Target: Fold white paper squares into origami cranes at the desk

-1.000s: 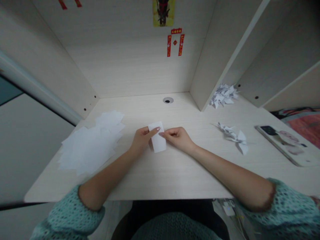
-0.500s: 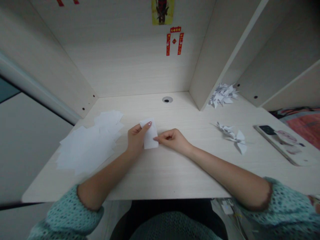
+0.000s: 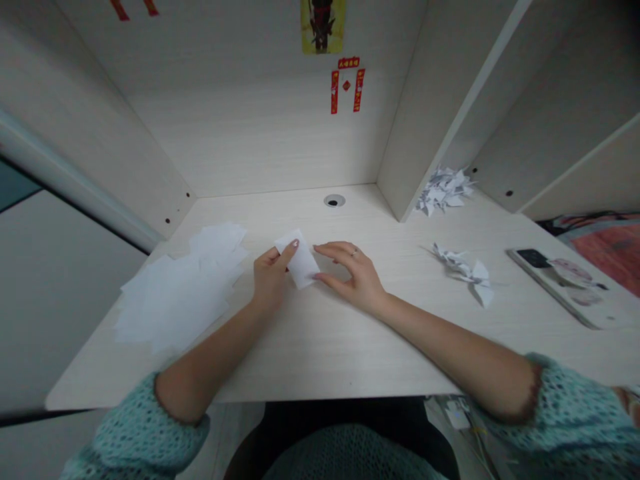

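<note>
The work looked well under way but unfinished. To the right of the round, grey-rimmed cable hole [image 3: 335, 199] in the pale wood-grained desk [image 3: 350, 353] lay a large heap of small folded-looking white paper pieces [image 3: 446, 190], partly hidden by a pale upright board [image 3: 423, 127]; a smaller cluster of creased, pointed white paper pieces [image 3: 464, 272] lay right of the hole and on its near side. These were probably the finished part. Left of the hole, on its near side, a broad, overlapping spread of flat white paper sheets [image 3: 175, 290] seemed yet to be worked, so a good deal was left.

The small four-cornered white paper piece [image 3: 301, 263] in hand was on the near side of the hole, slightly to its left. It looked plain and smooth, its near end slanting rightward, and probably folded at least once, though separate layers could not be made out. The left hand [image 3: 270, 277] pinched its left part, thumb on top and fingers mostly hidden. The right hand [image 3: 356, 277] was loosely spread: its thumb tip met, or nearly met, the paper's right edge, while the fingers stood apart from the thumb
</note>
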The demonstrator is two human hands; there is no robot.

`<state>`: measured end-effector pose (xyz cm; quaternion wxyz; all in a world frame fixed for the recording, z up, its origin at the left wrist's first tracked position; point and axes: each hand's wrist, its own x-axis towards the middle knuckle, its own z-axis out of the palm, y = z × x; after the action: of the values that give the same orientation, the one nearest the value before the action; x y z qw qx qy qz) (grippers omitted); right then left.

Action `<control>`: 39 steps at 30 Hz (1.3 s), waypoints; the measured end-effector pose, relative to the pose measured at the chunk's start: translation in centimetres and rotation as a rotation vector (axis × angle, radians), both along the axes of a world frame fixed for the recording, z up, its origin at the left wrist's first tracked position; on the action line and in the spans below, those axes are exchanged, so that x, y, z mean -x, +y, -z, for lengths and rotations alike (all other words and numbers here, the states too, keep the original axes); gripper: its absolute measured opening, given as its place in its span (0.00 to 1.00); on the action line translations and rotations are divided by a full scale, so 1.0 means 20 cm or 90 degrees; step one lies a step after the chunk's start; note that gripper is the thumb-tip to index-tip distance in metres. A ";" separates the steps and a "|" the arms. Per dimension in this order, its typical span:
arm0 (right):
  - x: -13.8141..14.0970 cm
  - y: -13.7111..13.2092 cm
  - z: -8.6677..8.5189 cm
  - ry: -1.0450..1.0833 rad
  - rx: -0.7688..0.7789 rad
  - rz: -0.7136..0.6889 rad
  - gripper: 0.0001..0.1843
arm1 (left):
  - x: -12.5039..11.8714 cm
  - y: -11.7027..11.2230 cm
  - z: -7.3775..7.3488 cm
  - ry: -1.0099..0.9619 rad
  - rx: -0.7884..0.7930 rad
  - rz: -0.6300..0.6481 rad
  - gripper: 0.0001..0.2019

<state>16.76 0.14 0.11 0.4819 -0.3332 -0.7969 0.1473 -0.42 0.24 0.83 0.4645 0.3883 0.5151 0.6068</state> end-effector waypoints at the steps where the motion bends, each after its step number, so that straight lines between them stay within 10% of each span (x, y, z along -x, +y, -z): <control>1: 0.00 0.00 0.01 -0.030 -0.013 -0.017 0.25 | -0.01 -0.01 0.00 -0.009 0.010 0.020 0.16; 14: 0.00 0.02 0.03 0.007 0.125 0.024 0.28 | -0.03 -0.04 -0.01 0.066 -0.013 0.251 0.17; 39: 0.01 0.06 0.11 0.199 0.350 -0.046 0.22 | -0.03 -0.04 -0.01 0.140 0.015 0.200 0.28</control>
<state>16.58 1.42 -2.04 0.4849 -0.3956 -0.6548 0.4238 0.25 -0.65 0.96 0.4990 0.5221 0.5031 0.4747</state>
